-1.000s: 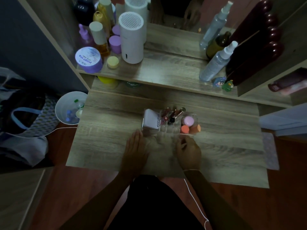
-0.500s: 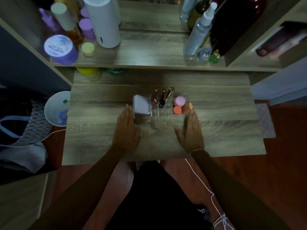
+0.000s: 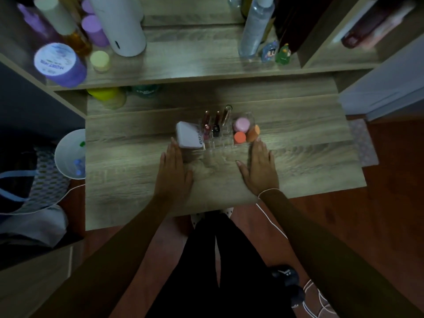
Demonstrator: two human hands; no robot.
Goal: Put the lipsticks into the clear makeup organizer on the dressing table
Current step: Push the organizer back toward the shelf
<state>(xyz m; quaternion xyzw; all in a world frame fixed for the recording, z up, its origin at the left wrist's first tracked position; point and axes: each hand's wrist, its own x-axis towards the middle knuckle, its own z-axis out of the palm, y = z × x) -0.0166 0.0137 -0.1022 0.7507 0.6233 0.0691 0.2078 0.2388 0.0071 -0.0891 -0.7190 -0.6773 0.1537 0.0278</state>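
Note:
The clear makeup organizer [image 3: 220, 144] stands in the middle of the wooden dressing table [image 3: 128, 184]. Three lipsticks [image 3: 215, 123] stand upright in its middle slots. A white compact box [image 3: 189, 135] fills its left part, and pink and orange sponges [image 3: 244, 131] fill its right part. My left hand [image 3: 173, 173] lies flat on the table, fingertips touching the organizer's left front corner. My right hand [image 3: 259, 167] lies flat at its right front corner. Both hands hold nothing.
An upper shelf [image 3: 197, 65] behind carries a white cylinder [image 3: 124, 26], purple jars [image 3: 59, 64], a spray bottle [image 3: 254, 26] and small figurines [image 3: 277, 52]. A white bin [image 3: 68, 154] and a bag [image 3: 25, 180] sit left of the table. A white cord [image 3: 273, 221] hangs by my right wrist.
My right hand uncurled and moved up beside the organizer; my left hand slid forward to its left corner. The camera tilted down, showing my legs.

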